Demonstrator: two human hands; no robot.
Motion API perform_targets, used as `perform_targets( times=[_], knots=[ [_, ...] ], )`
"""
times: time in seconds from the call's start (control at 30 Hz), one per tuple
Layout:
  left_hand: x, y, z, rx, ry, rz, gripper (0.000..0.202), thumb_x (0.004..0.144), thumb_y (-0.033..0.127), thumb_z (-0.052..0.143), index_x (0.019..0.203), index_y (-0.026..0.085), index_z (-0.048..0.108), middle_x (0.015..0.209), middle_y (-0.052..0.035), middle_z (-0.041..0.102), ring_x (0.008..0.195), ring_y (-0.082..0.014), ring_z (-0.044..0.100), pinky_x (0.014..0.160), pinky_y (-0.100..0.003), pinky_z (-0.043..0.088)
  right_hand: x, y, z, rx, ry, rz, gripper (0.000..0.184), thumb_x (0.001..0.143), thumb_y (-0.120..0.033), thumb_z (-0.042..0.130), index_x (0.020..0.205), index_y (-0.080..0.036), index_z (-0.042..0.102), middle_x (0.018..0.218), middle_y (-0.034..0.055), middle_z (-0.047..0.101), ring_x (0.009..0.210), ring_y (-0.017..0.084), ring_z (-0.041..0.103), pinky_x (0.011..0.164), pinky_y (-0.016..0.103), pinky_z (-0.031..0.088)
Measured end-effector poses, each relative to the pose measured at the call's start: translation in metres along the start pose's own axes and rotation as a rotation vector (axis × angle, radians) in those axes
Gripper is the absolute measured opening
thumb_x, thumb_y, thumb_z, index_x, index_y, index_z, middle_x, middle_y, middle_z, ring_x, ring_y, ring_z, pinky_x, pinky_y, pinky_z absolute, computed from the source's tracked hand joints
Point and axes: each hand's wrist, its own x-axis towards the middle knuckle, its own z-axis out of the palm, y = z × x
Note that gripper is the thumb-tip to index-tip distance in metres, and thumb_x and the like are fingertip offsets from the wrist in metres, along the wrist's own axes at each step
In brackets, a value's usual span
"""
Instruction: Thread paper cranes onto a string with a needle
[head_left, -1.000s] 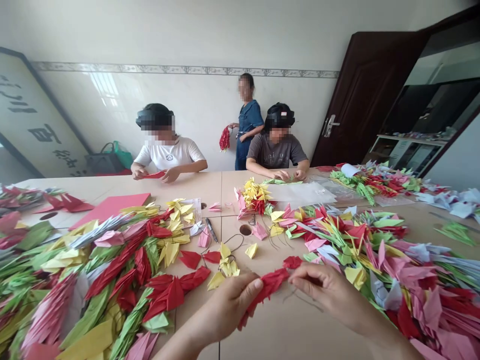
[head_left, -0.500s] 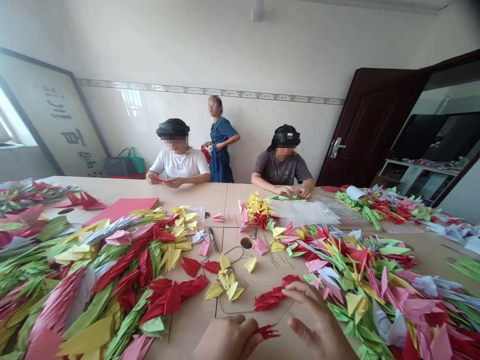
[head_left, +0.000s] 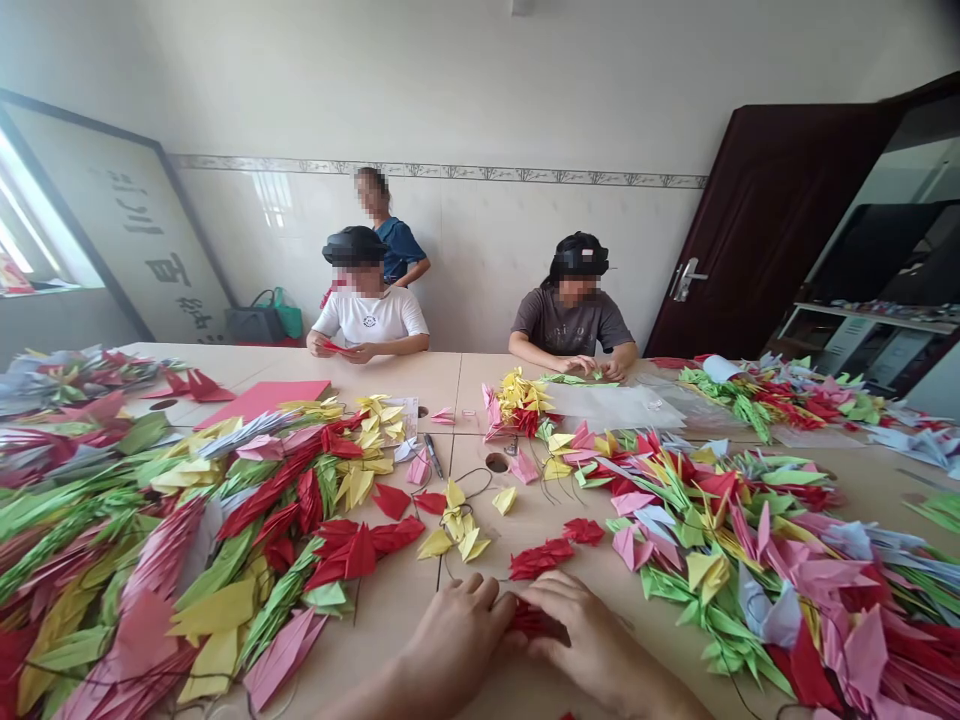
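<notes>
My left hand and my right hand meet at the near edge of the table, fingers curled together around a small stack of red folded paper pieces. Only a sliver of that red paper shows between the fingers. Just beyond them lies a loose string of red folded pieces, with another red bit a little farther off. Yellow folded pieces and a thin dark wire loop lie left of those.
Long heaps of coloured folded paper cover the table's left side and right side. A pen and a table hole sit mid-table. Two seated people fold paper opposite; a third person stands behind them. A dark door stands at the right.
My hands dropped toward the near edge and closed together on a short red stack. The longer red string now lies on the table. The standing person walked left behind the seated one.
</notes>
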Motion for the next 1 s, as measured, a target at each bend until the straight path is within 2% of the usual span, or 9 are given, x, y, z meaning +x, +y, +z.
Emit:
perform_targets(
  times=[0.2,0.4,0.47,0.53,0.6,0.67,0.77,0.9,1.0],
  knots=[
    [-0.003,0.004,-0.010,-0.064,-0.029,-0.060,0.040,0.098,0.047,0.051,0.124,0.018,0.056,0.111,-0.0106,0.070,0.099,-0.0300,0.065,0.081,-0.039,0.052,0.000,0.002,0.005,0.015,0.060,0.075,0.048,0.077,-0.016,0.065,0.125,-0.018,0.068,0.126,0.0121,0.068,0.118,0.028,0.063,0.103,0.036,0.048],
    [-0.005,0.008,-0.021,-0.142,-0.070,-0.039,0.059,0.092,0.060,0.055,0.132,0.017,0.053,0.123,-0.0141,0.067,0.105,-0.0336,0.065,0.087,-0.048,0.055,0.002,0.002,0.009,-0.009,0.029,0.001,0.044,0.071,-0.005,0.058,0.111,-0.019,0.072,0.115,0.0097,0.072,0.111,0.026,0.063,0.099,0.037,0.048],
    [-0.008,0.006,-0.026,-0.193,-0.103,-0.026,0.075,0.085,0.059,0.066,0.143,0.017,0.045,0.138,-0.0188,0.059,0.118,-0.0370,0.061,0.096,-0.051,0.052,0.003,0.004,0.010,-0.007,0.030,-0.014,0.044,0.072,-0.004,0.058,0.110,-0.021,0.072,0.116,0.0087,0.072,0.112,0.026,0.063,0.100,0.038,0.048],
    [-0.014,0.000,-0.030,-0.245,-0.146,-0.028,0.095,0.078,0.053,0.077,0.153,0.016,0.032,0.154,-0.0236,0.042,0.135,-0.0403,0.049,0.105,-0.054,0.046,0.004,0.006,0.009,-0.010,0.023,-0.037,0.045,0.075,-0.004,0.060,0.113,-0.024,0.073,0.120,0.0068,0.072,0.115,0.025,0.062,0.103,0.039,0.047],
    [-0.021,-0.008,-0.032,-0.268,-0.168,-0.042,0.103,0.074,0.045,0.083,0.156,0.016,0.026,0.159,-0.0246,0.030,0.142,-0.0408,0.039,0.110,-0.055,0.042,0.004,0.008,0.007,-0.024,0.007,-0.082,0.046,0.080,-0.006,0.063,0.119,-0.028,0.071,0.125,0.0050,0.071,0.119,0.025,0.061,0.105,0.040,0.046],
    [-0.030,-0.017,-0.031,-0.273,-0.126,-0.057,0.101,0.071,0.036,0.086,0.154,0.017,0.032,0.158,-0.0234,0.036,0.141,-0.0395,0.042,0.110,-0.053,0.044,0.004,0.011,0.005,-0.059,0.008,-0.142,0.043,0.085,-0.012,0.067,0.124,-0.029,0.069,0.126,0.0052,0.071,0.118,0.024,0.062,0.104,0.039,0.048],
    [-0.041,-0.030,-0.025,-0.312,0.018,-0.076,0.086,0.069,0.022,0.084,0.145,0.019,0.044,0.141,-0.0186,0.059,0.126,-0.0342,0.058,0.104,-0.048,0.050,0.004,0.017,0.005,-0.186,0.062,-0.252,0.037,0.088,-0.020,0.070,0.125,-0.026,0.068,0.122,0.0061,0.073,0.113,0.024,0.066,0.099,0.039,0.053],
    [-0.046,-0.041,-0.016,-0.383,0.036,-0.141,0.044,0.083,0.012,0.065,0.126,0.019,0.061,0.117,-0.0124,0.071,0.110,-0.0295,0.066,0.095,-0.046,0.054,0.003,0.027,0.010,-0.181,0.073,-0.199,0.028,0.092,-0.024,0.066,0.119,-0.020,0.070,0.118,0.0101,0.074,0.114,0.027,0.065,0.101,0.045,0.051],
    [-0.046,-0.044,-0.012,-0.429,0.064,-0.163,0.033,0.086,0.012,0.061,0.118,0.018,0.066,0.109,-0.0107,0.073,0.103,-0.0270,0.068,0.090,-0.042,0.055,0.002,0.031,0.011,-0.184,0.073,-0.185,0.028,0.093,-0.028,0.065,0.120,-0.018,0.070,0.119,0.0106,0.073,0.115,0.028,0.064,0.103,0.047,0.050]
  ],
)
